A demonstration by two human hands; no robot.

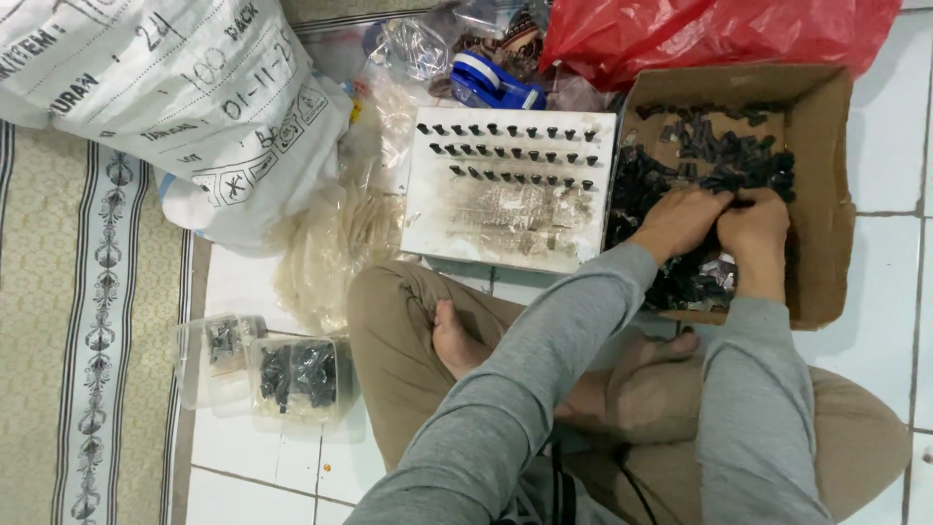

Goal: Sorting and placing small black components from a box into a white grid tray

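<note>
Both hands, left hand (pixel 680 222) and right hand (pixel 753 226), dig into small black plastic parts (pixel 714 156) inside a cardboard box (pixel 826 194); their grip, possibly closed, cannot be told.

L hand (pixel 680 222), R hand (pixel 753 226) side-by-side, fingers curled

A single head-worn camera looks steeply down from above the seated person's crossed legs, close enough that the grey sleeves fill the lower frame. The fingers (pixel 724 199) sit right of centre, the view reaching beyond them to the floor.
</note>
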